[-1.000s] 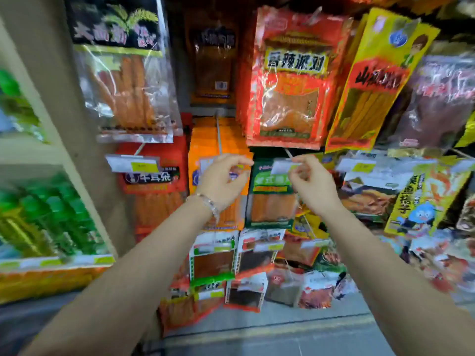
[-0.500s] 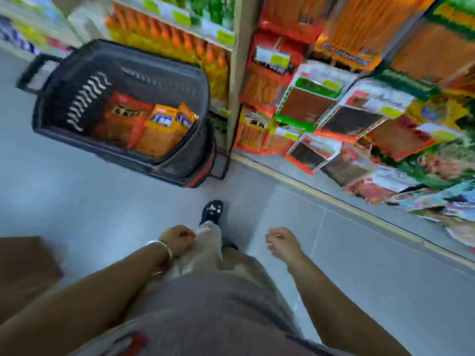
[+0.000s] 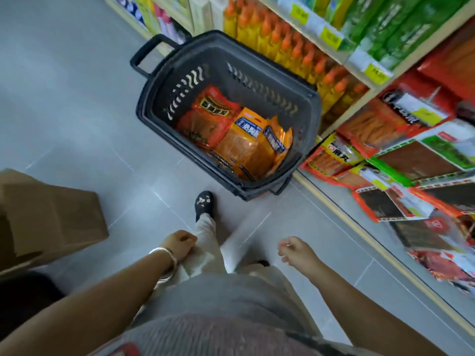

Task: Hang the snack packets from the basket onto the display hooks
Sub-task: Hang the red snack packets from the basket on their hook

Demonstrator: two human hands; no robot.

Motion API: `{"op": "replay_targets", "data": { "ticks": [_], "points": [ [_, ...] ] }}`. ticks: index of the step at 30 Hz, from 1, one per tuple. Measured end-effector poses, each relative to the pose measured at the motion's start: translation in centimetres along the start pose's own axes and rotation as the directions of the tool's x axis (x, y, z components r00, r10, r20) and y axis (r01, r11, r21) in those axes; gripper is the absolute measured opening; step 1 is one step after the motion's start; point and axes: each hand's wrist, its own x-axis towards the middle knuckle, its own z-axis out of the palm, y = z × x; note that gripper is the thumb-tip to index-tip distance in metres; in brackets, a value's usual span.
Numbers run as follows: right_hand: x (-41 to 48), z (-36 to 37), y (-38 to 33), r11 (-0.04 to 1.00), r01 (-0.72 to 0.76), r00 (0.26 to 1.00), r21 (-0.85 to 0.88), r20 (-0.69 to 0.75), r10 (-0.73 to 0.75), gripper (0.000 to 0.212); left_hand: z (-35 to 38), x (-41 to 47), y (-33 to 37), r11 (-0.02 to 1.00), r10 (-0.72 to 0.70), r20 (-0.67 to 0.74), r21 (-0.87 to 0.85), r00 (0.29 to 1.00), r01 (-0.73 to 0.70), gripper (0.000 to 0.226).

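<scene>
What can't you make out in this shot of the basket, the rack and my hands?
Packet count in the basket: head view, the orange packets overlap and cover whatever lies beneath.
Display hooks: head view, hanging packets cover them, and motion blur smears that side.
Left hand: head view, its fingers curl under, so any hold is hidden.
Cardboard box: head view, cut off by the left edge.

One basket, three visible packets.
In the single basket (image 3: 200, 55), one red packet (image 3: 205, 116) and two orange packets (image 3: 244, 147) (image 3: 277, 141) are counted; one cardboard box (image 3: 51, 214) and one shoe (image 3: 204, 205) are seen.
</scene>
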Motion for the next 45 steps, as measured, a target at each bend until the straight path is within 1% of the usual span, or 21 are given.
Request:
{"op": "replay_targets", "data": {
  "ticks": [3, 4, 9, 11, 14, 16, 18, 19, 21, 23, 25, 28, 30, 31, 32, 35, 36, 37, 40, 42, 45],
  "points": [
    [3.1, 0.4, -7.3, 0.994, 0.082, 0.997, 0.075, -0.005, -0.081, 0.006, -4.6, 3.2, 3.3, 0.989, 0.04, -0.003, -0.141, 0.999, -0.04, 0.018],
    [4.1, 0.6, -9.7, 0.988, 0.113, 0.994, 0.108, -0.004, -0.113, 0.008, -6.2, 4.2, 4.5, 0.985, 0.058, -0.006, -0.163, 0.998, -0.059, 0.019],
    [9.9, 1.9, -20.4, 0.968, 0.161, 0.987, 0.192, -0.013, -0.161, 0.007, -14.3, 9.2, 11.6, 0.957, 0.241, -0.026, -0.157, 0.97, -0.242, 0.021],
    [12.7, 2.3, -23.4, 0.964, 0.152, 0.988, 0.219, -0.045, -0.146, 0.007, -16.9, 11.3, 14.5, 0.941, 0.305, 0.05, -0.17, 0.951, -0.293, 0.019],
    [17.3, 3.1, -26.3, 0.962, 0.083, 0.994, 0.261, -0.092, -0.061, 0.006, -18.8, 14.9, 18.3, 0.931, 0.358, 0.182, -0.143, 0.916, -0.335, 0.018],
    [20.8, 3.7, -27.3, 0.961, 0.019, 0.99, 0.276, -0.139, 0.021, 0.02, -19.0, 17.7, 20.1, 0.93, 0.361, 0.171, -0.138, 0.917, -0.34, 0.018],
    [24.4, 4.5, -27.8, 0.961, -0.03, 0.978, 0.275, -0.191, 0.085, 0.025, -18.4, 20.6, 21.3, 0.927, 0.365, 0.096, -0.126, 0.926, -0.352, 0.017],
    [26.1, 4.9, -28.1, 0.966, -0.047, 0.972, 0.256, -0.21, 0.103, 0.03, -18.1, 22.1, 21.6, 0.925, 0.376, 0.047, -0.083, 0.925, -0.372, 0.016],
    [29.2, 5.7, -28.6, 0.969, -0.078, 0.958, 0.236, -0.253, 0.139, 0.05, -17.4, 24.4, 21.8, 0.921, 0.389, -0.024, 0.015, 0.921, -0.389, 0.016],
    [32.1, 6.8, -29.5, 0.943, -0.106, 0.933, 0.316, -0.298, 0.204, 0.07, -16.8, 26.1, 21.3, 0.931, 0.359, -0.01, 0.082, 0.933, -0.357, 0.019],
    [34.4, 8.1, -30.2, 0.921, -0.172, 0.889, 0.35, -0.347, 0.298, 0.093, -16.6, 27.3, 20.7, 0.951, 0.271, 0.047, 0.14, 0.961, -0.275, 0.022],
    [35.8, 9.7, -30.2, 0.939, -0.28, 0.821, 0.198, -0.458, 0.341, 0.115, -16.7, 28.1, 20.5, 0.982, 0.188, 0.11, 0.009, 0.976, -0.19, 0.018],
    [36.0, 10.0, -29.5, 0.953, -0.293, 0.822, 0.083, -0.488, 0.295, 0.112, -16.8, 28.1, 20.7, 0.976, 0.194, 0.082, -0.113, 0.978, -0.184, 0.013],
    [36.0, 9.9, -29.1, 0.959, -0.273, 0.827, 0.075, -0.492, 0.274, 0.107, -16.8, 28.0, 20.8, 0.97, 0.196, 0.062, -0.157, 0.979, -0.184, 0.012],
    [36.0, 9.8, -28.6, 0.967, -0.235, 0.83, 0.098, -0.498, 0.252, 0.095, -16.8, 27.9, 20.8, 0.966, 0.196, 0.048, -0.181, 0.979, -0.184, 0.012],
    [34.6, 8.7, -27.2, 0.968, -0.027, 0.84, 0.249, -0.519, 0.157, 0.038, -16.7, 27.6, 20.8, 0.969, 0.204, 0.066, -0.156, 0.977, -0.191, 0.014],
    [34.0, 8.1, -26.6, 0.954, 0.007, 0.853, 0.3, -0.5, 0.151, 0.032, -16.6, 27.6, 20.9, 0.971, 0.205, 0.075, -0.142, 0.976, -0.193, 0.015],
    [33.3, 7.3, -26.0, 0.938, 0.009, 0.872, 0.346, -0.462, 0.162, 0.034, -16.7, 27.5, 20.9, 0.972, 0.204, 0.081, -0.132, 0.976, -0.192, 0.015],
    [31.4, 4.6, -24.3, 0.867, -0.052, 0.918, 0.495, -0.318, 0.237, 0.057, -16.8, 27.5, 21.0, 0.976, 0.184, 0.08, -0.131, 0.98, -0.173, 0.014],
    [30.0, 2.9, -23.8, 0.77, -0.057, 0.934, 0.636, -0.238, 0.265, 0.05, -16.8, 27.4, 21.1, 0.977, 0.171, 0.077, -0.141, 0.982, -0.159, 0.015],
    [27.6, 1.5, -24.6, 0.638, -0.028, 0.971, 0.769, -0.131, 0.2, 0.041, -16.9, 27.3, 21.2, 0.978, 0.146, 0.085, -0.161, 0.986, -0.131, 0.027]
  ]
}}
